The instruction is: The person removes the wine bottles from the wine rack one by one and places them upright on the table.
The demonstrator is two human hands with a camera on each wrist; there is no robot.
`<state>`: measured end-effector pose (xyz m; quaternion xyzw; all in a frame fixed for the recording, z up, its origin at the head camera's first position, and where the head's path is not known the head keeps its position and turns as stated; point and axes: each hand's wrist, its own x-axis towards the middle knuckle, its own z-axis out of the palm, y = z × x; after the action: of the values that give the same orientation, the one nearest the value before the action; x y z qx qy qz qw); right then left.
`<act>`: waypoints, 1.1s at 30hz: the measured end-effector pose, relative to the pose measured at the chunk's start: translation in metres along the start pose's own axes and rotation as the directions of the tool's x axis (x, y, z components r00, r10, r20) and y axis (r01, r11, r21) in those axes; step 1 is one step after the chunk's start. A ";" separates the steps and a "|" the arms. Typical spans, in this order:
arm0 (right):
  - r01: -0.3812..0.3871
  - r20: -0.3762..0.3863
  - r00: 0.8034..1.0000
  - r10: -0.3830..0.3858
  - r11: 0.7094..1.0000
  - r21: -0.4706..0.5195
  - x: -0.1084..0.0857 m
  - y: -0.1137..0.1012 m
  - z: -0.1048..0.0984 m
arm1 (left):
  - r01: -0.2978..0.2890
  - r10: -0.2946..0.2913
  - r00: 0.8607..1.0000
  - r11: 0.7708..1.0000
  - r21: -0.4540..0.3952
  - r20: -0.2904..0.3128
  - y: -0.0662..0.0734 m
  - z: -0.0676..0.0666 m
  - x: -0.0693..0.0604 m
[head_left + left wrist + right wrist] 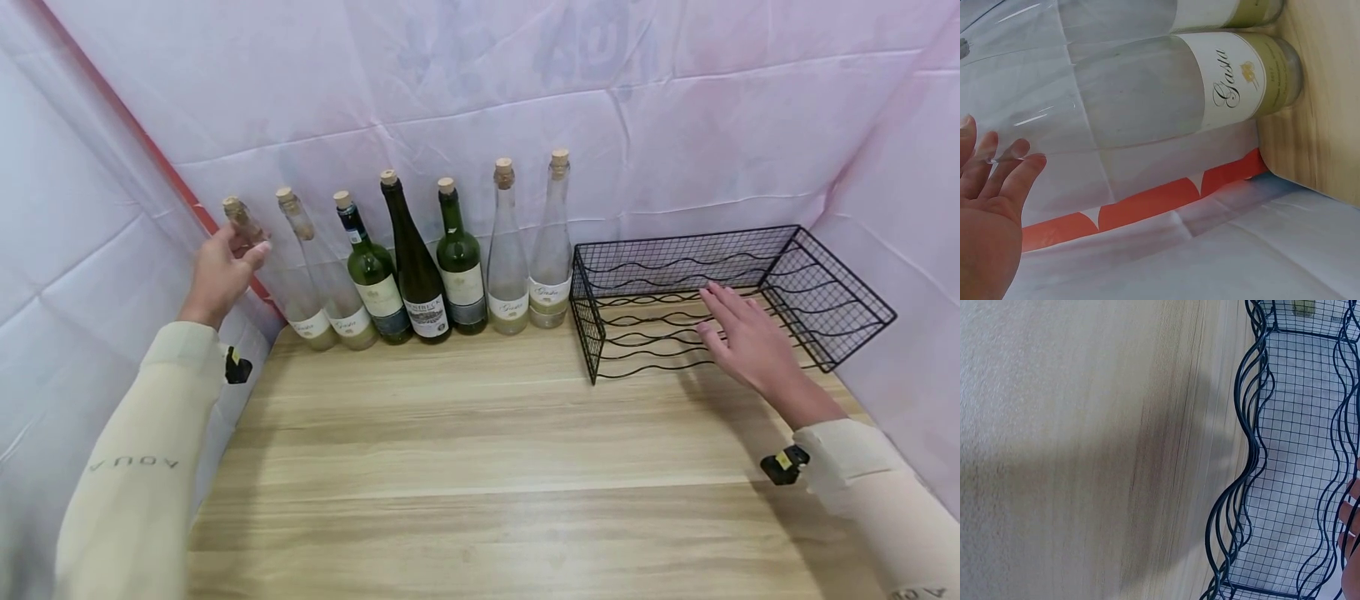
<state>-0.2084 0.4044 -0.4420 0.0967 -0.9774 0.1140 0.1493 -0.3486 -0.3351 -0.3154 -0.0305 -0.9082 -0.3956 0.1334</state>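
At the left end of a bottle row, my left hand (219, 271) holds the neck of a corked clear glass bottle (303, 312), its thumb and fingers around the glass. This bottle stands on the table; its white and yellow-green label (1235, 78) faces the left wrist camera. Just right of it stands a second clear bottle (347, 304). My right hand (753, 346) is held palm down with straight fingers over a black wire bottle rack (652, 364). Only some fingers (1350, 515) show beside the rack's wavy wires in the right wrist view; contact is unclear.
Further right stand green bottles (375, 275) (460, 258), a dark bottle (420, 267) and two clear bottles (507, 258) (552, 242), all corked. White cloth walls (465, 108) enclose the wooden table (450, 467). A red strip (157, 150) runs down the left corner.
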 end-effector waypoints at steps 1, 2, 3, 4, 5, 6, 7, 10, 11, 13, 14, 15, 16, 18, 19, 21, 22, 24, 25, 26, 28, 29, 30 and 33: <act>-0.001 -0.001 1.000 0.001 1.000 0.001 0.000 0.000 0.000 | 0.005 -0.005 1.000 1.000 -0.010 0.003 0.000 0.000 0.001; -0.002 -0.003 1.000 0.002 1.000 0.001 0.000 0.000 0.000 | 0.010 -0.010 1.000 1.000 -0.022 0.007 0.001 0.001 0.002; -0.002 -0.006 1.000 0.002 1.000 0.001 0.000 0.000 0.000 | 0.014 -0.014 1.000 0.999 -0.036 0.010 0.001 0.001 0.004; -0.003 -0.007 1.000 0.003 1.000 0.001 0.000 0.000 0.000 | 0.016 -0.015 1.000 0.999 -0.043 0.011 0.002 0.002 0.005; -0.003 -0.008 1.000 0.003 1.000 0.002 0.000 0.000 0.000 | 0.017 -0.017 1.000 0.999 -0.048 0.012 0.002 0.002 0.005; -0.003 -0.008 1.000 0.003 1.000 0.002 0.000 0.000 0.000 | 0.017 -0.016 1.000 0.998 -0.055 0.016 0.003 0.002 0.006; -0.004 -0.007 1.000 0.004 1.000 0.002 -0.001 0.000 0.000 | 0.015 -0.014 1.000 0.998 -0.057 0.021 0.003 0.003 0.007; 0.000 -0.005 1.000 0.000 1.000 -0.002 -0.001 0.000 0.000 | 0.017 -0.014 0.999 0.998 -0.061 0.046 0.004 0.004 0.009; 0.001 -0.006 1.000 -0.001 1.000 -0.002 -0.001 0.000 0.000 | 0.019 -0.015 0.998 0.998 -0.065 0.057 0.004 0.004 0.009; 0.001 -0.008 1.000 -0.001 1.000 -0.007 0.000 0.000 0.000 | 0.028 -0.022 0.996 0.996 -0.081 0.082 0.004 0.003 0.011; 0.002 -0.010 1.000 -0.002 1.000 -0.007 0.000 0.000 0.000 | 0.034 -0.026 0.996 0.996 -0.087 0.091 0.003 0.003 0.012; 0.001 -0.009 1.000 -0.001 1.000 -0.009 0.001 0.001 0.000 | 0.035 -0.025 0.995 0.995 -0.097 0.099 0.003 0.002 0.012; 0.000 -0.009 1.000 0.000 1.000 -0.009 0.002 0.001 0.001 | 0.036 -0.025 0.994 0.994 -0.105 0.106 0.002 0.002 0.013; -0.002 -0.007 1.000 0.002 1.000 -0.007 0.003 0.000 0.002 | 0.040 -0.025 0.993 0.991 -0.124 0.118 0.001 0.001 0.014; -0.002 -0.006 1.000 0.002 1.000 -0.005 0.003 0.000 0.003 | 0.041 -0.025 0.992 0.991 -0.130 0.125 0.000 0.000 0.014; -0.006 -0.005 1.000 0.006 1.000 0.001 0.003 0.000 0.003 | 0.039 -0.021 0.991 0.990 -0.133 0.133 -0.001 0.000 0.014; -0.008 -0.005 1.000 0.008 1.000 0.004 0.003 0.000 0.004 | 0.040 -0.021 0.990 0.990 -0.138 0.136 -0.001 0.000 0.014; -0.009 -0.003 1.000 0.009 1.000 0.007 0.004 -0.001 0.004 | 0.034 -0.014 0.990 0.989 -0.141 0.141 -0.002 -0.001 0.014; -0.008 -0.002 1.000 0.008 1.000 0.008 0.004 -0.001 0.004 | 0.024 -0.004 0.990 0.990 -0.138 0.141 -0.003 -0.002 0.015; -0.007 -0.002 1.000 0.007 1.000 0.009 0.005 -0.002 0.005 | 0.017 0.003 0.990 0.990 -0.137 0.140 -0.003 -0.003 0.016; -0.006 0.000 1.000 0.006 1.000 0.008 0.006 -0.002 0.005 | 0.003 0.015 0.990 0.992 -0.128 0.140 -0.002 -0.005 0.017; -0.006 -0.002 1.000 0.006 1.000 0.007 0.007 -0.003 0.005 | -0.002 0.018 0.990 0.994 -0.113 0.141 -0.002 -0.006 0.017; -0.006 -0.003 1.000 0.006 1.000 0.006 0.008 -0.003 0.005 | -0.002 0.017 0.990 0.994 -0.105 0.142 -0.002 -0.007 0.017; -0.004 0.000 1.000 0.004 1.000 0.005 0.009 -0.003 0.005 | 0.019 -0.009 0.989 0.998 -0.068 0.145 -0.001 -0.009 0.015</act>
<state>-0.2175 0.3985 -0.4431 0.0950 -0.9773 0.1169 0.1489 -0.3613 -0.3430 -0.3066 -0.0573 -0.9015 -0.4243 0.0631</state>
